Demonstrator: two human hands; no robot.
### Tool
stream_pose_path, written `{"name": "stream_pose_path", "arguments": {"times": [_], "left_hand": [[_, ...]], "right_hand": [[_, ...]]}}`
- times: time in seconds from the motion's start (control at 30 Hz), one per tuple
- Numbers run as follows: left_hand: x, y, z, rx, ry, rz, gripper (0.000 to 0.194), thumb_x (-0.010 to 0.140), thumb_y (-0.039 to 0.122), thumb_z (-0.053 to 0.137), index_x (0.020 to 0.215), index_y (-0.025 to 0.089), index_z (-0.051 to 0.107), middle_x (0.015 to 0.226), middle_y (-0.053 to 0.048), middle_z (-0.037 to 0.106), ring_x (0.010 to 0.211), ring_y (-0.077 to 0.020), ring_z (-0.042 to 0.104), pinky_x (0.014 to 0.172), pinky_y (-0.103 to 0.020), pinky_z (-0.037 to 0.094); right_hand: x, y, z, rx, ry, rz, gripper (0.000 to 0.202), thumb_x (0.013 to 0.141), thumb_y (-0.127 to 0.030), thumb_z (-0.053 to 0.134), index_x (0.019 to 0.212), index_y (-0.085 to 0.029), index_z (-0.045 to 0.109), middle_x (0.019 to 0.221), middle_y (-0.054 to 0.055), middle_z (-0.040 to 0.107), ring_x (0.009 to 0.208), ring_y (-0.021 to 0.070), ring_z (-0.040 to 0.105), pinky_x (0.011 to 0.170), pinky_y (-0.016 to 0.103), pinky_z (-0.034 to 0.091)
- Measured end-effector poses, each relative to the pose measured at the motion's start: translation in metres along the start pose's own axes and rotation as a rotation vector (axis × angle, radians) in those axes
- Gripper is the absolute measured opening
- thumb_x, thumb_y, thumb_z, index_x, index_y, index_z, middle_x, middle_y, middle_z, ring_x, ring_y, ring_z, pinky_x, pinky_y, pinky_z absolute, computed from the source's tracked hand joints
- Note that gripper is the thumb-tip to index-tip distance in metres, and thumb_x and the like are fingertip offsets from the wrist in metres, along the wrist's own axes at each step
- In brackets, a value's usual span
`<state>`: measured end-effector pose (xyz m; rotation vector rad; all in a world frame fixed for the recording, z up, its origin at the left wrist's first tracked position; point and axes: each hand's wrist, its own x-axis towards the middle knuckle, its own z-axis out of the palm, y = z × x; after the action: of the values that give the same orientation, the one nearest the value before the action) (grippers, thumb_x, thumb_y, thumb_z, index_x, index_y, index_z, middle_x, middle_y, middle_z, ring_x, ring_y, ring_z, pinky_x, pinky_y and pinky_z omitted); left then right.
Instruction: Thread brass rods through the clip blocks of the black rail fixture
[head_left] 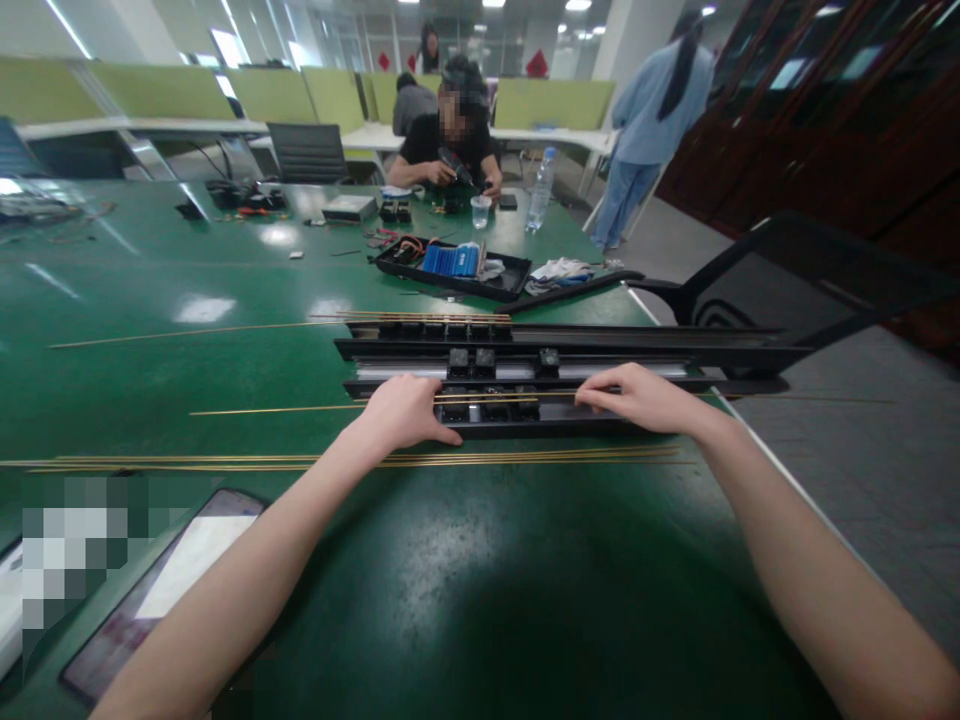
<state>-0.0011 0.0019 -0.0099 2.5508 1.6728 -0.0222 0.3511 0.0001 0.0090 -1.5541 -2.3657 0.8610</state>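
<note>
Several long black rails lie across the green table. My left hand (405,410) rests on the left part of the nearest rail (555,430), thumb toward its front edge and fingers over its back. Small black blocks (495,403) sit in that rail between my hands, with thin brass rods (277,411) running over them. At the right part of the rail, my right hand (619,395) pinches a thin rod with its fingertips. Behind, a second rail (615,368) holds more black blocks (549,362). More loose rods (247,463) lie in front of the rails.
A phone (180,590) lies at the lower left. Beyond the rails are a black tray (510,282) of tools, white gloves (561,274), a water bottle (540,190) and a cup (481,210). A person (457,130) sits opposite holding a tool; a chair (787,270) stands right.
</note>
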Motion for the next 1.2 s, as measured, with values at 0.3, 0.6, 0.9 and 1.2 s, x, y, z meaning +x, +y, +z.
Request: {"name": "stream_pose_path", "arguments": {"times": [0.3,0.6,0.9,1.2], "left_hand": [[-0.001,0.000,0.000,0.009,0.010,0.008,0.072,0.059,0.079,0.070,0.100,0.020,0.069,0.097,-0.013,0.076,0.093,-0.0369,0.071,0.077,-0.039,0.053],[-0.002,0.003,-0.003,0.042,0.011,-0.009,0.076,0.059,0.083,0.067,0.101,0.020,0.068,0.098,-0.013,0.076,0.094,-0.0367,0.071,0.077,-0.039,0.053],[-0.002,0.001,-0.008,-0.020,-0.016,0.009,0.076,0.061,0.088,0.058,0.095,0.022,0.067,0.092,-0.011,0.075,0.088,-0.0332,0.071,0.071,-0.036,0.051],[-0.002,-0.001,-0.008,-0.057,-0.029,0.004,0.074,0.061,0.087,0.060,0.095,0.022,0.069,0.091,-0.010,0.076,0.088,-0.0332,0.070,0.072,-0.035,0.050]], "right_hand": [[-0.005,0.003,-0.010,-0.025,-0.012,0.026,0.045,0.088,-0.059,0.054,0.087,-0.021,0.079,0.082,0.004,0.077,0.075,0.0236,0.067,0.068,0.032,0.046],[-0.011,0.011,-0.019,-0.089,0.077,0.084,0.048,0.091,-0.063,0.051,0.087,-0.022,0.076,0.082,0.003,0.076,0.080,0.0247,0.067,0.072,0.033,0.045],[-0.012,0.014,-0.022,-0.099,0.142,0.057,0.045,0.087,-0.061,0.055,0.088,-0.023,0.079,0.082,0.003,0.078,0.079,0.0268,0.069,0.073,0.035,0.049],[-0.013,0.013,-0.023,-0.100,0.164,0.052,0.044,0.083,-0.062,0.058,0.090,-0.025,0.081,0.078,0.003,0.078,0.079,0.0278,0.070,0.075,0.036,0.052]]}}
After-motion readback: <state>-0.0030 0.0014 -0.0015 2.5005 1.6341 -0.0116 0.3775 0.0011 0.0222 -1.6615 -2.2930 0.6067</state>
